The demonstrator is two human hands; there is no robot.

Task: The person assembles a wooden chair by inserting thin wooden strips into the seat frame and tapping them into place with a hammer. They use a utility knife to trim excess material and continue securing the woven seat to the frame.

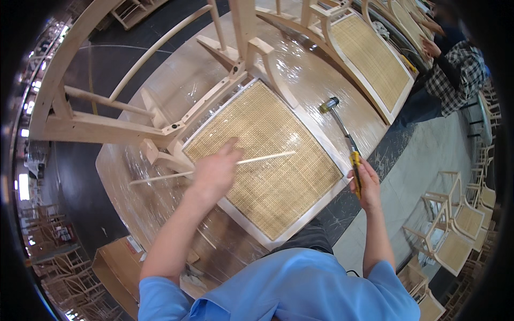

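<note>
A wooden chair lies tipped back on the table, its cane-webbed seat (262, 176) facing up in front of me. My left hand (217, 167) is over the seat's left part, closed round a thin pale wooden strip (267, 157). The strip sticks out of the hand on both sides, across the cane and out past the frame. By the seat's right corner, my right hand (367, 184) grips a small double-faced mallet (342, 125) by its yellow and black handle. The mallet's head points away from me, above the table and apart from the seat.
Plastic film covers the table (126, 198). A second cane-seated chair (369, 59) lies at the far right, near a person in a checked shirt (455, 80). A cardboard box (115, 273) stands at the lower left. Several chairs (450, 241) stand on the floor at right.
</note>
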